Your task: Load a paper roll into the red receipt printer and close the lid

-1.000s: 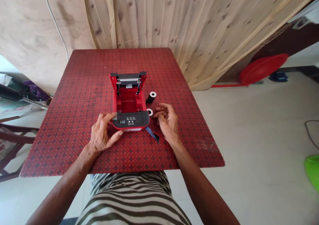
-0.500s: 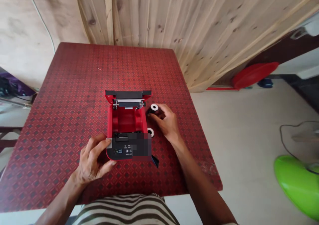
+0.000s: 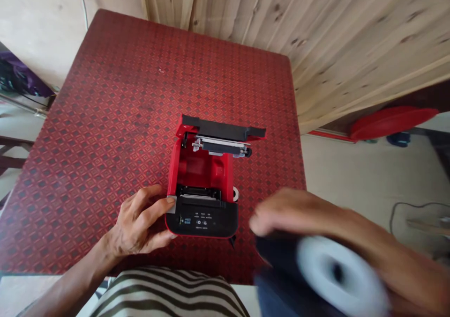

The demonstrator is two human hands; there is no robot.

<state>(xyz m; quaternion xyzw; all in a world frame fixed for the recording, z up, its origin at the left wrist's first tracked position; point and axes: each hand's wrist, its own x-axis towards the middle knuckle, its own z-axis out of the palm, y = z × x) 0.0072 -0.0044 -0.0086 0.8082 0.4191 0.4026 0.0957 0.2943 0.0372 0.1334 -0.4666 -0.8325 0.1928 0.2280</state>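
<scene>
A small red and black printer (image 3: 201, 217) stands on the table with its lid (image 3: 221, 132) raised and its red inner bay (image 3: 200, 167) in view. My left hand (image 3: 140, 221) grips the printer's front left corner, fingers on the top and thumb at the front. Close to the camera at lower right, my right hand (image 3: 298, 211) is blurred by motion. It holds a paper roll (image 3: 316, 265), with a white end around a dark core hole and a dark blue-black side. A second paper roll (image 3: 236, 194) lies against the printer's right side, mostly hidden behind it.
The table (image 3: 123, 87) has a red patterned cover. A wooden plank wall (image 3: 246, 8) rises behind it. On the floor to the right are a red round object (image 3: 393, 120) and a cable (image 3: 415, 204). A dark strap end (image 3: 232, 242) pokes out beside the printer.
My right hand has lifted a roll from beside the printer and brought it close to the camera. My left hand keeps its grip. The view has shifted, and the printer's lid looks tilted rightward.
</scene>
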